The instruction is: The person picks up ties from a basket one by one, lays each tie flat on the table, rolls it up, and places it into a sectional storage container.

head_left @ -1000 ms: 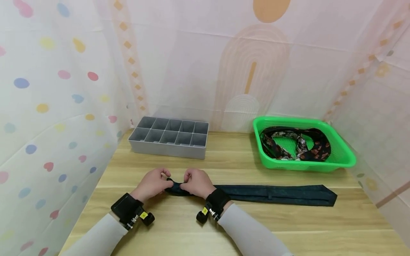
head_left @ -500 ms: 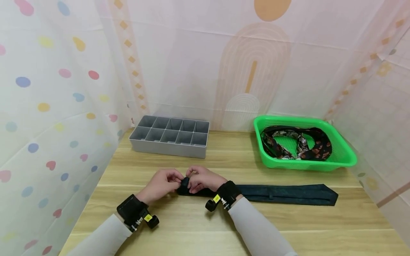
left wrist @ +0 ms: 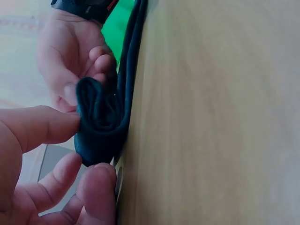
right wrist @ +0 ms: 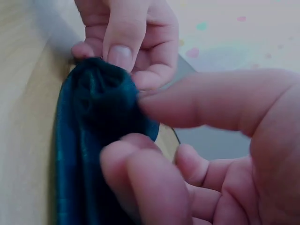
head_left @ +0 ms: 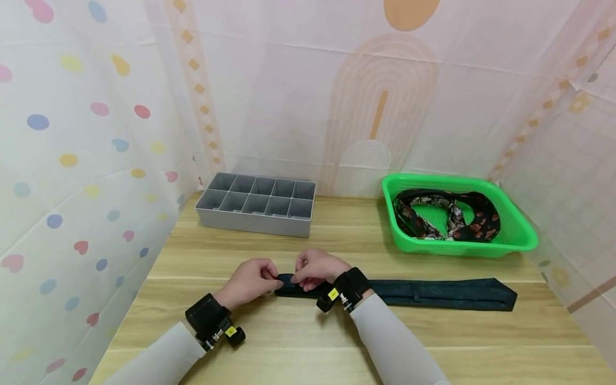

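Note:
A dark teal necktie (head_left: 447, 294) lies lengthwise across the wooden table, its wide pointed end at the right. The left end is rolled up into a thick, flattened coil, whose layers show in the left wrist view as a rolled end (left wrist: 101, 122). My left hand (head_left: 247, 283) pinches this coil from the left, thumb on top and fingertips at its outer side. Over the coil's right side is my right hand (head_left: 317, 267), thumb against the roll and fingers curled beside it. Part of the tie passes hidden beneath the right hand and wrist.
At the back left stands a grey divided box (head_left: 252, 222) with several compartments. A green plastic basket (head_left: 522, 235) at the back right holds a dark floral-patterned fabric piece (head_left: 474, 224). Patterned curtains (head_left: 269, 96) enclose the table's back and sides.
Both hands have moved right along the tie with the rolled end, which has tipped over to lie flatter. The tie's pointed end has slid slightly right.

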